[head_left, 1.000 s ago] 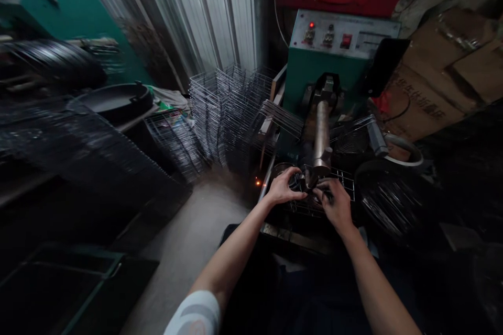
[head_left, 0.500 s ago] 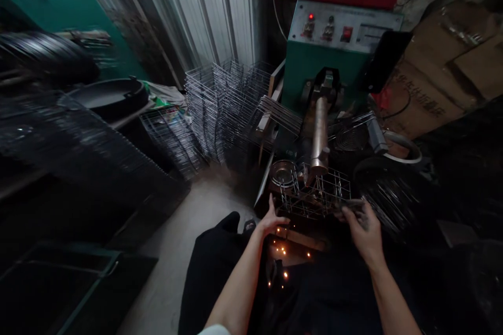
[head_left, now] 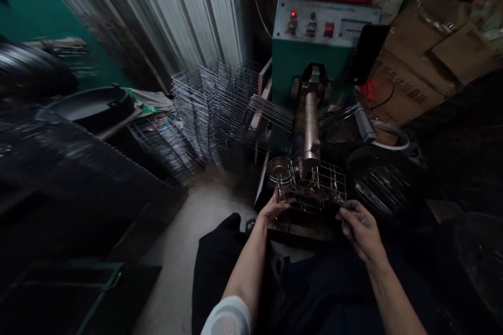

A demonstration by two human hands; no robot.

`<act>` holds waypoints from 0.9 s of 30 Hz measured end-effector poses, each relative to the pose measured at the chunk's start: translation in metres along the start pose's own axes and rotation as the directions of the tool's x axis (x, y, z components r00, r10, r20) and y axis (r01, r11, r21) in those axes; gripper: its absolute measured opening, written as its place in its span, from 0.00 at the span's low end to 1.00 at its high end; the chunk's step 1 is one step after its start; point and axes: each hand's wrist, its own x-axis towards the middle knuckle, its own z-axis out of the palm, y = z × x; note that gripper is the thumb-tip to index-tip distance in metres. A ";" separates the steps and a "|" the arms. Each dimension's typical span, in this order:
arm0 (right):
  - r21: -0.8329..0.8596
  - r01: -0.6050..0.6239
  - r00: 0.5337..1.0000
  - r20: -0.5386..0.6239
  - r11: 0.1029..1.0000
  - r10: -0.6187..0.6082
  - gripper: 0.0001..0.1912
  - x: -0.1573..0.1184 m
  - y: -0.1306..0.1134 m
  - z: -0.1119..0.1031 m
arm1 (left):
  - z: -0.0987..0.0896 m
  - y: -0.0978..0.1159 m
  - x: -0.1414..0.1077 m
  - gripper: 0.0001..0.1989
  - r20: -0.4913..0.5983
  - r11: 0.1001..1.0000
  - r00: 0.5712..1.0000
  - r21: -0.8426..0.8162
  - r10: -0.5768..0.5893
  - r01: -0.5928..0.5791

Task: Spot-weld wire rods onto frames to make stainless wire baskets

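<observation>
The left hand [head_left: 274, 208], fingers spread, and right hand [head_left: 360, 224], pinched with contents indistinct, flank a wire-grid rack [head_left: 321, 188] lying between and just beyond them, beneath the cylindrical metal arm [head_left: 310, 125] of a green welding machine [head_left: 283, 65].

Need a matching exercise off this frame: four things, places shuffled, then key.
1. Silver wire-grid rack
2. Tall stack of silver wire frames
3. Small red rectangular switch
4. Brown cardboard box

A. On the grey metal control panel
B. Between the left hand and right hand
C. Right of the green metal machine
D. In front of the grey corrugated sheeting

Pairs: 1-B, 2-D, 3-A, 4-C
</observation>
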 end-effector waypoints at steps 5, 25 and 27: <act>0.087 -0.053 0.989 0.144 0.995 0.040 0.17 -0.016 -0.004 0.001 | 0.005 0.034 -0.033 0.56 -0.195 0.972 0.977 0.232 0.084 -0.037; -0.486 0.737 0.656 0.682 0.471 -0.323 0.08 -0.008 -0.015 0.033 | 0.105 0.073 -0.072 0.40 0.119 0.401 0.927 0.877 0.355 -0.266; -0.509 0.799 0.600 0.720 0.321 -0.350 0.11 -0.005 -0.004 0.026 | 0.111 0.069 -0.067 0.40 0.155 0.347 0.913 0.891 0.379 -0.295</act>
